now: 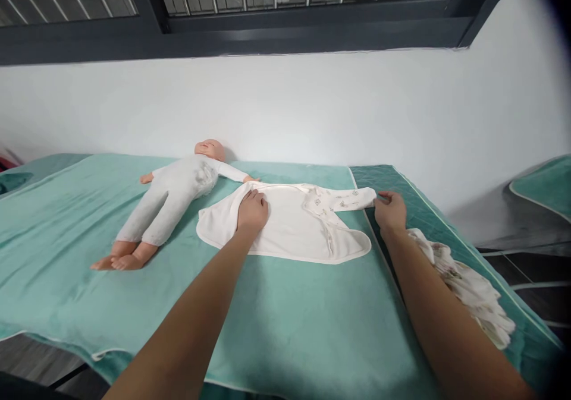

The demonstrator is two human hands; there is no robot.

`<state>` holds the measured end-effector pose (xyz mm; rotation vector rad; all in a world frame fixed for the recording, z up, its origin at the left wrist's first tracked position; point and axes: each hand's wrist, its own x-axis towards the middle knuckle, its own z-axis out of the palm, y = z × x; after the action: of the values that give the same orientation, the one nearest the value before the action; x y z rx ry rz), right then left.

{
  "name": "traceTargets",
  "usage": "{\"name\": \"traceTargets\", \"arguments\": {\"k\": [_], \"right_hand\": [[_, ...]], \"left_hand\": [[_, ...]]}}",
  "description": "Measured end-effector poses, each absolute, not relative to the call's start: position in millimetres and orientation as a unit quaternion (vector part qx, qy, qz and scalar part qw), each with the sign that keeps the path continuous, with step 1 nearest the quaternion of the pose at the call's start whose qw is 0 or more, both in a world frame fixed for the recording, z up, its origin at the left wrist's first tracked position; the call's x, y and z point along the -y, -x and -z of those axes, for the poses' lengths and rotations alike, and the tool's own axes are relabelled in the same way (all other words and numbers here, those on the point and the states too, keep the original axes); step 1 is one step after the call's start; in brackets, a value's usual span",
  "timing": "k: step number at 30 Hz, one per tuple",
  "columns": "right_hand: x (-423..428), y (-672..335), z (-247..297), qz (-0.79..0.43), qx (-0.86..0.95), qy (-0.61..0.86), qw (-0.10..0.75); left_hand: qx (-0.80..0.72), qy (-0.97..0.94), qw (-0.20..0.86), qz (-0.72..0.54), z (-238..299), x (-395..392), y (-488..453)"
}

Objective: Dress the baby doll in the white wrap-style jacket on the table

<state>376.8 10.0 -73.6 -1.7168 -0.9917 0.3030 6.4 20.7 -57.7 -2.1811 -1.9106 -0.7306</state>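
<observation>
A white baby shirt lies spread open on the green sheet, with its small printed sleeve stretched out to the right. My left hand is on the shirt's left part, fingers bent together at the folded front edge. At the sleeve's end, my right hand pinches the cuff between thumb and fingers. To the left a baby doll in a white suit lies on its back, its head toward the wall and its bare feet toward the near left. One doll hand reaches the shirt's upper left edge.
A green sheet covers the bed, with a darker green strip on the right. Crumpled printed cloth lies beside my right forearm. Behind stand a white wall and a barred window. Another green-covered surface is at far right.
</observation>
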Motion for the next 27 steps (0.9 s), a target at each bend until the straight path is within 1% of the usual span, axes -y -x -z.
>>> {"name": "traceTargets", "arguments": {"k": [4, 7, 16, 18, 20, 21, 23, 25, 27], "right_hand": [[-6, -376, 74, -0.120, 0.434, 0.760, 0.469], [-8, -376, 72, -0.118, 0.462, 0.762, 0.439], [-4, -370, 63, -0.003, 0.507, 0.745, 0.434], [2, -361, 58, 0.014, 0.552, 0.698, 0.456], [9, -347, 51, -0.020, 0.632, 0.620, 0.465], [13, -339, 48, -0.049, 0.676, 0.580, 0.452], [20, -322, 43, -0.084, 0.752, 0.523, 0.392], [26, -309, 40, -0.078, 0.800, 0.504, 0.317], [31, -300, 38, -0.064, 0.819, 0.508, 0.259]], "left_hand": [[0.637, 0.726, 0.080, 0.248, 57, -19, -7], [0.635, 0.727, 0.082, 0.246, 57, -19, -7], [0.636, 0.729, 0.081, 0.240, 58, -24, -6], [0.635, 0.729, 0.080, 0.242, 57, -23, -6], [0.635, 0.729, 0.080, 0.243, 57, -23, -6], [0.635, 0.729, 0.080, 0.243, 57, -22, -6], [0.637, 0.728, 0.081, 0.241, 57, -22, -6], [0.639, 0.727, 0.082, 0.239, 57, -23, -6], [0.639, 0.727, 0.083, 0.238, 57, -23, -6]]}}
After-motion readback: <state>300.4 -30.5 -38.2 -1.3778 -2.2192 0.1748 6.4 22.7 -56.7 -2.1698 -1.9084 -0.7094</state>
